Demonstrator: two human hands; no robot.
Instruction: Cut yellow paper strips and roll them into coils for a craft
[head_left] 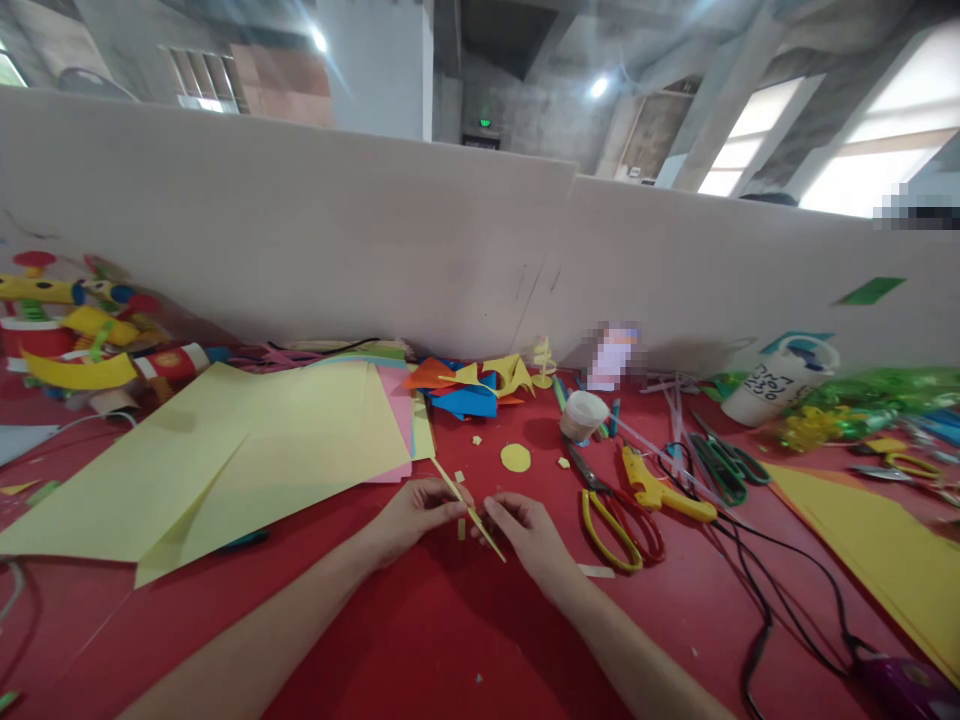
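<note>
A narrow pale yellow paper strip point(451, 482) slants between my two hands above the red table. My left hand point(420, 515) is closed, pinching the strip near its middle between thumb and fingers. From the other side, my right hand point(525, 525) has its fingers closed at the lower part of the strip; its fingertips are partly hidden. Just beyond them lie a yellow paper circle point(515, 458) and two tiny yellow paper stars point(564, 463). A small paper scrap point(461, 529) is on the table below the strip.
Large yellow paper sheets point(300, 440) spread out at left. On the right are red-and-yellow-handled scissors point(615, 525), a yellow glue gun point(652, 487) with black cords, green scissors point(724, 465) and yellow paper point(870, 550). A paper cup point(584, 415) stands before the white partition point(375, 240).
</note>
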